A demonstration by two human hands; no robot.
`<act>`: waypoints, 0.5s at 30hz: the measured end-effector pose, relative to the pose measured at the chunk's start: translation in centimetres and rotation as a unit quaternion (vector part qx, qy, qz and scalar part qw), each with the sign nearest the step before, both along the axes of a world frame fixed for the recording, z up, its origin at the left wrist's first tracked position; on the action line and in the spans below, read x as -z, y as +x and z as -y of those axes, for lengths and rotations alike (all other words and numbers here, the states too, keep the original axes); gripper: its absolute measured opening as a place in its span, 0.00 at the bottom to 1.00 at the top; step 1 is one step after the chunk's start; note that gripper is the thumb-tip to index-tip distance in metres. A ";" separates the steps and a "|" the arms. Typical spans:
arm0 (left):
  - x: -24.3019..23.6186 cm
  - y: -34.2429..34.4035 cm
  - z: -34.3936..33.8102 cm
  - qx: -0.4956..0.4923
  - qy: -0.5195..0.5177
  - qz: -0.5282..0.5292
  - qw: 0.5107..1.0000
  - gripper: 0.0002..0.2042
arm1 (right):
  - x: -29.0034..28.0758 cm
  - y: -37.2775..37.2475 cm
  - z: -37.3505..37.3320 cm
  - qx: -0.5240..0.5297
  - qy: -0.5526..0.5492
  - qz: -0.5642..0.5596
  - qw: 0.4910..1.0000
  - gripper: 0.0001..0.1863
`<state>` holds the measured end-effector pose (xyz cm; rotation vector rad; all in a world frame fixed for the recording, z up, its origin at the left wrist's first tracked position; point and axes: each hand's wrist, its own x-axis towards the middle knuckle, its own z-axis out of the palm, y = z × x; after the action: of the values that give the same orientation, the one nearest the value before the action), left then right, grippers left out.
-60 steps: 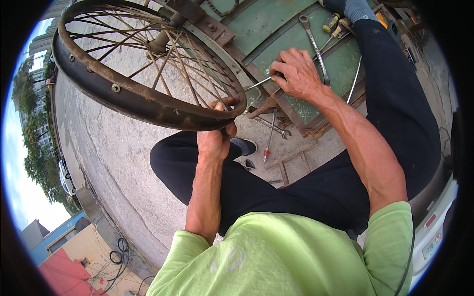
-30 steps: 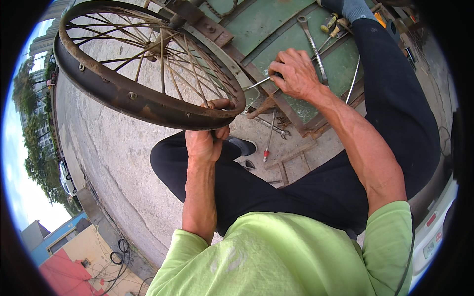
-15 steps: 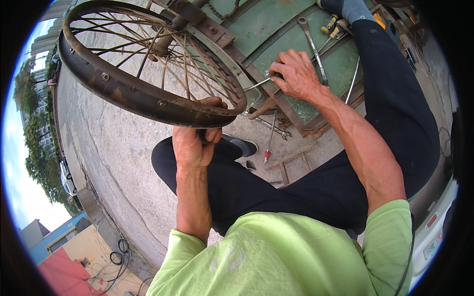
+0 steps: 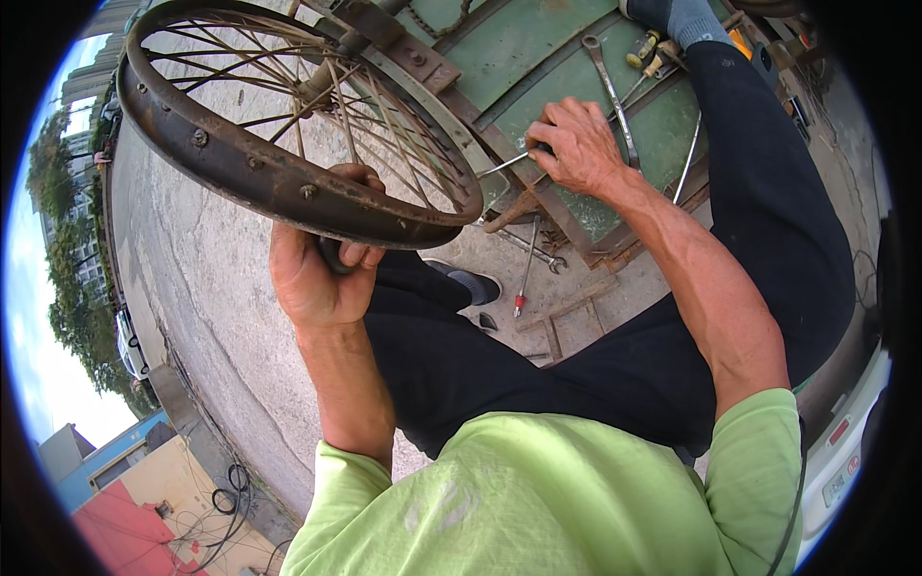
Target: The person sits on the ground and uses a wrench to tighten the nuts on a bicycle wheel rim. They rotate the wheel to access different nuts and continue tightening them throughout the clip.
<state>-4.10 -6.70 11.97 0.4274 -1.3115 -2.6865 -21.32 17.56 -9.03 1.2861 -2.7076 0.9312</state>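
Note:
A rusty spoked wheel [image 4: 240, 176] is tilted at upper left, attached near a metal frame [image 4: 423, 67]. My left hand [image 4: 317, 269] is wrapped round the rim's lower edge, fingers showing above and below it. My right hand [image 4: 576, 144] grips the dark end of a thin metal rod [image 4: 502, 165] that reaches toward the rim's right side. Behind my right hand lie a long ring spanner [image 4: 605, 82] and screwdrivers [image 4: 642, 50] on a green panel [image 4: 519, 58]. Below, another spanner [image 4: 549, 259] and a red-handled screwdriver [image 4: 525, 278] lie on the concrete.
My bent legs [image 4: 759, 211] frame the work, the right foot on the green panel. A small rusty metal frame [image 4: 567, 317] lies on the ground. At the left edge are trees, a white car [image 4: 132, 341], cables [image 4: 230, 499] and boards. A white object [image 4: 836, 451] stands at right.
My left hand has moved left along the rim, and the bolts on the rim have shifted as the wheel turns. My right hand and the rod stay almost in place.

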 end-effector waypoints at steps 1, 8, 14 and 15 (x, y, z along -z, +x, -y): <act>-0.2 -0.1 0.4 -0.002 0.001 -0.007 1.000 0.30 | 0.0 0.0 0.0 0.001 0.000 0.001 1.000 0.07; -2.7 -1.5 1.6 -0.014 0.017 -0.032 0.999 0.28 | 0.1 0.0 0.2 0.007 0.000 -0.001 1.000 0.07; -4.3 -2.9 3.1 -0.015 0.017 -0.073 0.997 0.26 | -0.1 0.0 0.1 0.006 0.010 0.003 1.000 0.07; -4.5 -3.2 3.5 -0.009 0.018 -0.081 0.996 0.26 | -0.1 0.0 0.1 0.005 0.009 0.001 1.000 0.07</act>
<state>-7.33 -10.23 16.52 0.2183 -1.2091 -2.6693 -21.29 17.45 -8.91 1.2739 -2.7279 0.9100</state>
